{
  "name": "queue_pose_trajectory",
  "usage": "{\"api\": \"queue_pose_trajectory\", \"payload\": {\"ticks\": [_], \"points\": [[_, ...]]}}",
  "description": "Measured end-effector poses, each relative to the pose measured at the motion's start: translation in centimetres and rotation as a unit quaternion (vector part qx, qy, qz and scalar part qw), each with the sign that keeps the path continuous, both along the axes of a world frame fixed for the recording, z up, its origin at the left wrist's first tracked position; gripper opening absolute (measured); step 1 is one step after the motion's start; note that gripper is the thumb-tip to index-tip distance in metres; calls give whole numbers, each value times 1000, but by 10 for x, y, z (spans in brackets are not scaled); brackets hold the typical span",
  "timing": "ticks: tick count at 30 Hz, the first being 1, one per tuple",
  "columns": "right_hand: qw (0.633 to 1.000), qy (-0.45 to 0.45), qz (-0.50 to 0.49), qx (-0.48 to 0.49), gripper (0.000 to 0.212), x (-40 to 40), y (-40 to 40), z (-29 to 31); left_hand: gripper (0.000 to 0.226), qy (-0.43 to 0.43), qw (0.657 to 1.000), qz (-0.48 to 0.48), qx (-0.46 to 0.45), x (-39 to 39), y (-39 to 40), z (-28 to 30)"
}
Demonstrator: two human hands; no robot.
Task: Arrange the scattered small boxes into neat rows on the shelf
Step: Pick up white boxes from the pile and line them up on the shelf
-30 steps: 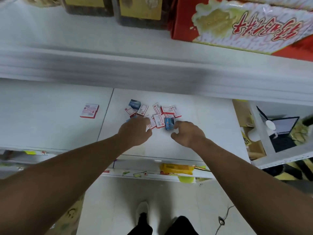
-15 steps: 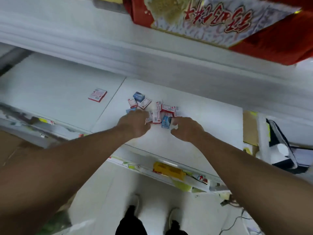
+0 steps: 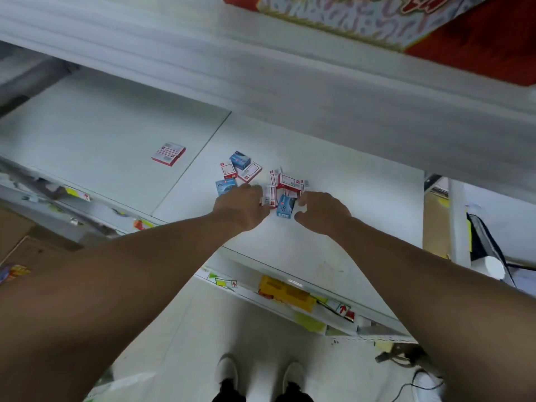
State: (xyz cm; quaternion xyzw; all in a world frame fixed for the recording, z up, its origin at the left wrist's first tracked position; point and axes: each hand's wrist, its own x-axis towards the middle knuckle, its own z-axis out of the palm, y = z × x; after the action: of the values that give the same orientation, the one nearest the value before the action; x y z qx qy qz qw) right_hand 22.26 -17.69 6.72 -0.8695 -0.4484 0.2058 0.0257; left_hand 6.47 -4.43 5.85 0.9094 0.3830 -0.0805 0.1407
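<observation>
Plenty of bare white shelf point(image 3: 348, 204) to the right of the right hand point(image 3: 322, 211), all the way to the shelf's end. Left of the left hand point(image 3: 242, 208) it's mostly open too, just one red-and-white box point(image 3: 168, 153) lying well off that way. Straight ahead of both hands the pile of small boxes point(image 3: 261, 181) blocks things, and the upper shelf edge point(image 3: 290, 79) overhangs beyond that.
</observation>
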Motion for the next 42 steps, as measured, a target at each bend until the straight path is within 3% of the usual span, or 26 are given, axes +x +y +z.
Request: {"api": "queue_pose_trajectory", "payload": {"ticks": [6, 9, 12, 15, 27, 33, 42], "points": [[999, -9, -3, 42, 34, 22, 34, -27, 50, -13, 998, 53, 3, 16, 11, -35], [998, -19, -12, 65, 51, 33, 46, -42, 60, -48, 996, 74, 27, 24, 12, -49], [996, -30, -7, 82, 51, 43, 57, -56, 78, -51, 991, 73, 100, 30, 13, -57], [995, -35, 4, 91, 50, 49, 66, -64, 85, -56, 989, 91, 99, 37, 14, -62], [989, -57, 40, 128, 30, 56, 76, -72, 53, -64, 993, 80, 57, 39, 23, -53], [992, -55, 42, 105, 35, 52, 62, -47, 56, -58, 994, 58, 76, 18, 24, -26], [993, -52, 61, 92, 22, 17, 40, 11, 62, -39, 993, 58, 97, -26, 13, 43]]}}
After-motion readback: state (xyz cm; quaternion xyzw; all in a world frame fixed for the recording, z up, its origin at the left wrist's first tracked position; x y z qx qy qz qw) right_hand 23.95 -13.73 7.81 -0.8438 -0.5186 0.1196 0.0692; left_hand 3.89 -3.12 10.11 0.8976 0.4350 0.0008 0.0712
